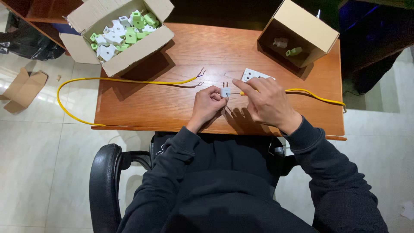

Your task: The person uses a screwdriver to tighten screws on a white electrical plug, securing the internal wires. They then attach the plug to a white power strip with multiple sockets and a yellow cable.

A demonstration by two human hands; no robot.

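Hands (207, 103) (267, 101) pinch white plug (225, 92) between two open brown cartons (142, 47) (317, 32).

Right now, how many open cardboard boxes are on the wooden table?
2. One open cardboard box full of white and green plastic parts sits at the table's far left corner; the other, lying on its side, nearly empty, sits at the far right.

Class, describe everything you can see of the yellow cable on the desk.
The yellow cable is thin, round and plastic-sheathed. It loops off the wooden desk's left edge and back, ending mid-desk in stripped, splayed wire ends. A second yellow length runs from the right hand to the desk's right edge. Whether both are one cable cannot be told.
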